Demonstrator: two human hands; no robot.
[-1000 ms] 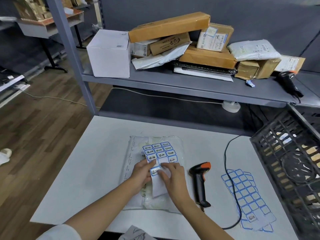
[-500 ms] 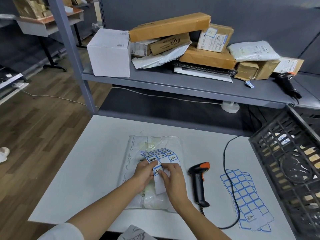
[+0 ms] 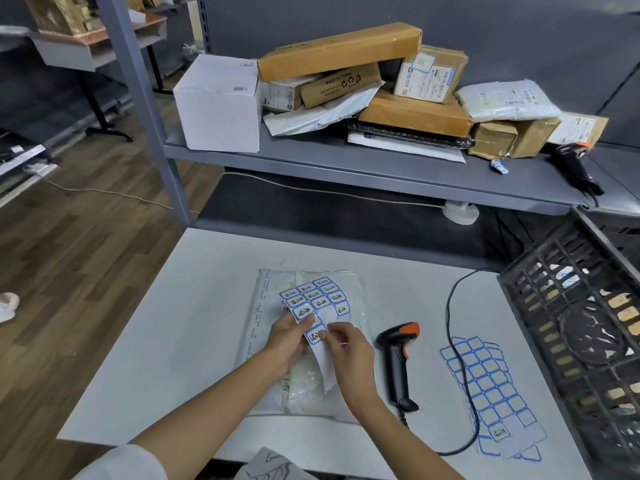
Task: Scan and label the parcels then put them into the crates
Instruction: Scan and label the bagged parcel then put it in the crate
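A clear plastic-bagged parcel (image 3: 273,299) lies flat on the white table (image 3: 180,341). Over it my left hand (image 3: 289,336) holds a sheet of blue-bordered labels (image 3: 317,297) by its lower left side. My right hand (image 3: 349,351) pinches one label (image 3: 314,336) at the sheet's lower edge with thumb and forefinger. A black and orange handheld scanner (image 3: 398,362) lies on the table just right of my right hand, its cable curling off to the right. A black plastic crate (image 3: 588,327) stands at the table's right edge.
Used label sheets (image 3: 491,389) lie between the scanner and the crate. The grey shelf (image 3: 363,168) behind carries a white box (image 3: 220,102), several cardboard and bagged parcels (image 3: 415,109) and a second scanner (image 3: 575,164). Wooden floor lies to the left.
The label sheet has lifted and tilted back up over the parcel, and my right hand's pinch has shifted on the label at the sheet's lower edge. The parcel and scanner have not moved.
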